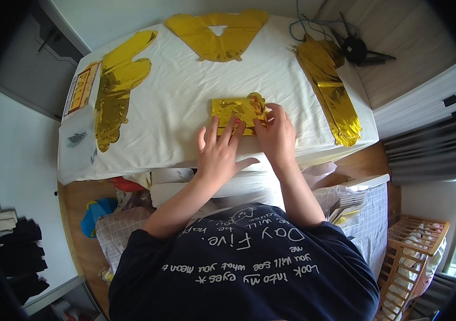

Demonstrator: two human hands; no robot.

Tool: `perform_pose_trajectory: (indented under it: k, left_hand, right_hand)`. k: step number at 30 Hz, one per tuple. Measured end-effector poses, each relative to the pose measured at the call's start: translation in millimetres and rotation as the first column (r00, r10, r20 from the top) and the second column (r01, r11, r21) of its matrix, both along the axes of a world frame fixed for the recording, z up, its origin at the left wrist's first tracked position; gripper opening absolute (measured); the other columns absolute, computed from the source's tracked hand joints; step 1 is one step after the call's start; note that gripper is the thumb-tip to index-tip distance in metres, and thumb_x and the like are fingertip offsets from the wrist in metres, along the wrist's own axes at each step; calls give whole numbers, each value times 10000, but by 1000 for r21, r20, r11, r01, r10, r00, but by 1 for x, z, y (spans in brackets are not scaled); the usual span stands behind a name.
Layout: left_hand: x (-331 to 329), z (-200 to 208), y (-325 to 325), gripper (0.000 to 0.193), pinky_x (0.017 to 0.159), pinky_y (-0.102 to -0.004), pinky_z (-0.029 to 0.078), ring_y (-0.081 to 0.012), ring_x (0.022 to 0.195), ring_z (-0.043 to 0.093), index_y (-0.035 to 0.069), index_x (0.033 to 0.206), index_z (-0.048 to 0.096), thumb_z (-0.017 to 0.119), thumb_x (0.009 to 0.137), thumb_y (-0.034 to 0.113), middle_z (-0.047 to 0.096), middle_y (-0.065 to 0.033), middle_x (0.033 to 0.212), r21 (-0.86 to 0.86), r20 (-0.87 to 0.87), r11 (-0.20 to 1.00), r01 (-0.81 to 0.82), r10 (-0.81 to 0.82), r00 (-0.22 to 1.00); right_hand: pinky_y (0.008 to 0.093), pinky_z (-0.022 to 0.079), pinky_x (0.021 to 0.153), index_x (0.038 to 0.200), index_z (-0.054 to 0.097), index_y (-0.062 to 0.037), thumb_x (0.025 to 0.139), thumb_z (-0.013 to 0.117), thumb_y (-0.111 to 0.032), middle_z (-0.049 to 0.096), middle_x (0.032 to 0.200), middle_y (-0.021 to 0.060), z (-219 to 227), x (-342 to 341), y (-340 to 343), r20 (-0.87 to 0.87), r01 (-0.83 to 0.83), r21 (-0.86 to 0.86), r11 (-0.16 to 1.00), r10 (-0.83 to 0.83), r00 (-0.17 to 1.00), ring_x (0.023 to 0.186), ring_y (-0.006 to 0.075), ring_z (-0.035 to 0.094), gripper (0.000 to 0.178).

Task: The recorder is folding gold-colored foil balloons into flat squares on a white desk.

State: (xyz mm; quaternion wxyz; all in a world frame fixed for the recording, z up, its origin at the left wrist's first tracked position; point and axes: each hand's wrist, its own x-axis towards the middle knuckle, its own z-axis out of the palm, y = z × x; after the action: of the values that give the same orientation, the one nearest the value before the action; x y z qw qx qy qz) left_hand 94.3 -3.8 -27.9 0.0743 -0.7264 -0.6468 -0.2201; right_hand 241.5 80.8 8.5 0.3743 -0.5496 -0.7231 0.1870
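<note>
A folded gold foil balloon (230, 107) lies as a small rectangle near the front middle of the white-covered table. My left hand (218, 152) rests on its near left part, fingers spread and thumb out to the side. At its right edge, my right hand (277, 136) has curled fingers and thumb closed on the foil. Flat, uninflated gold balloons lie around it: a long curved one (118, 80) on the left, a triangular one with a small hole (217, 40) at the far side, and a long one (329, 91) on the right.
A printed packet (82, 88) and a clear plastic bag (76, 138) lie along the table's left edge. A black device with cables (354, 49) sits at the far right corner. Behind the table's front edge, a grey checked cloth (364, 214) bears a stack of flat packets (347, 206).
</note>
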Motion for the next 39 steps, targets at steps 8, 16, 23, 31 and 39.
perform_pose_trajectory:
  k: [8,16,23,31,39]
  left_hand:
    - [-4,3,-1,927,1167,-608,193,-370,1453,409,165,1491,537,674,796,763,520,-80,1538,-25,13,1000,8,-8,1000]
    - [-4,3,0,942,1167,-609,203,-365,1455,412,171,1505,530,624,808,798,519,-71,1546,-19,-5,1000,11,-11,1000]
    - [-4,2,0,951,1168,-607,202,-346,1462,411,172,1492,546,641,787,803,507,-48,1563,-34,-26,999,9,-10,1000]
    - [-5,5,-1,945,1168,-620,208,-349,1484,382,165,1481,557,702,763,763,495,-47,1572,-70,-8,997,16,-17,1000]
    - [-5,7,-2,944,1155,-631,235,-365,1474,387,162,1473,563,746,739,727,509,-56,1556,-61,-5,998,30,-31,1000]
  right_hand:
    - [345,565,859,1270,654,-49,821,674,66,626,1349,115,12,44,26,-74,-517,-17,856,514,854,978,249,695,464]
    - [429,549,989,1168,745,-99,823,719,-81,675,1334,89,24,66,97,644,-859,250,447,585,493,1172,300,671,347]
    - [467,532,1021,1115,753,-57,853,660,-104,710,1263,119,15,59,127,702,-964,219,154,661,265,1174,300,671,281]
    - [415,548,935,1098,727,-43,848,751,-100,728,1070,100,31,36,144,457,-970,-95,222,876,156,1049,296,689,257]
    - [350,531,826,1038,758,-51,940,727,-124,737,1011,111,58,1,156,244,-825,-509,247,960,136,960,252,682,127]
